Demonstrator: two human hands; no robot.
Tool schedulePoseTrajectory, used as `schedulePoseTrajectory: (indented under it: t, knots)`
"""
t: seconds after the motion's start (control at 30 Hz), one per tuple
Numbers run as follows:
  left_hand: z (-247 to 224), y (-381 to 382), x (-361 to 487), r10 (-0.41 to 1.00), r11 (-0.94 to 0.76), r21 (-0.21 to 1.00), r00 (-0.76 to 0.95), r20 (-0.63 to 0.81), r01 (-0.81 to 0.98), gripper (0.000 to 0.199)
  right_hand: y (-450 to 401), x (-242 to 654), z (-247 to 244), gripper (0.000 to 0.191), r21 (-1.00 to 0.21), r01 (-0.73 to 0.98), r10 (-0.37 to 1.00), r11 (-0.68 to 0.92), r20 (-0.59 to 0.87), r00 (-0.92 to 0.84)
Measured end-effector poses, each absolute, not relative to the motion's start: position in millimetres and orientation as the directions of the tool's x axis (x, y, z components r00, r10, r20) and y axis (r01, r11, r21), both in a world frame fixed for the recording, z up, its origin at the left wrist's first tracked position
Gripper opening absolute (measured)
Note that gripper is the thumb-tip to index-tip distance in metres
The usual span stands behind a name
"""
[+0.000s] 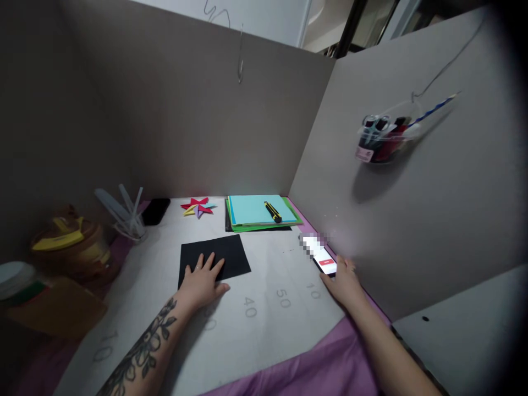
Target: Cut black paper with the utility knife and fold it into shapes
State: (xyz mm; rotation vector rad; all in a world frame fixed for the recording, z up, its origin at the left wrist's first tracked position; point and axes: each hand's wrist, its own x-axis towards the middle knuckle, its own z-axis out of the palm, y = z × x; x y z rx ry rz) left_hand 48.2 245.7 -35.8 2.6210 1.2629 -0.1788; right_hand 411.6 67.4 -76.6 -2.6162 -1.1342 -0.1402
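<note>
My left hand [203, 283] lies flat with spread fingers on a black sheet of paper [231, 256] on the white covered table. At the right edge, my right hand [343, 281] is at the near end of a phone [319, 254] with a lit screen; thumb and fingers are on either side of it. Behind the black sheet sit a folded multicoloured paper star [198, 207] and a stack of coloured paper [251, 209], light blue on top. A yellow and black cutter [273, 212] rests on that stack.
A dark phone [155, 212] lies at the back left, beside a clear cup [138, 228] of white strips. Further left are a brown container [76, 247] with yellow on it and a white-lidded jar [16, 275]. A holder [381, 144] with scissors hangs on the right panel.
</note>
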Motion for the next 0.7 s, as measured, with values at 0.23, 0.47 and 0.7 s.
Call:
schedulePoseTrajectory:
  t: [0.23,0.47,0.7]
  knots:
    - [-45,252,45,0.804,-0.557,0.207,0.585,-0.111,0.804,0.054,221,390,-16,0.047,-0.443,0.772,0.833,-0.456,0.093,0.546]
    - [-49,247,40,0.816,-0.525,0.244,0.564,-0.129,0.815,0.055,348,412,-29,0.036,-0.563,0.55,0.759,-0.616,-0.238,0.606]
    - [-62,242,39,0.828,-0.503,0.316,0.553,-0.091,0.805,0.055,348,413,-33,0.014,-0.897,0.162,0.866,-0.412,-0.331,0.374]
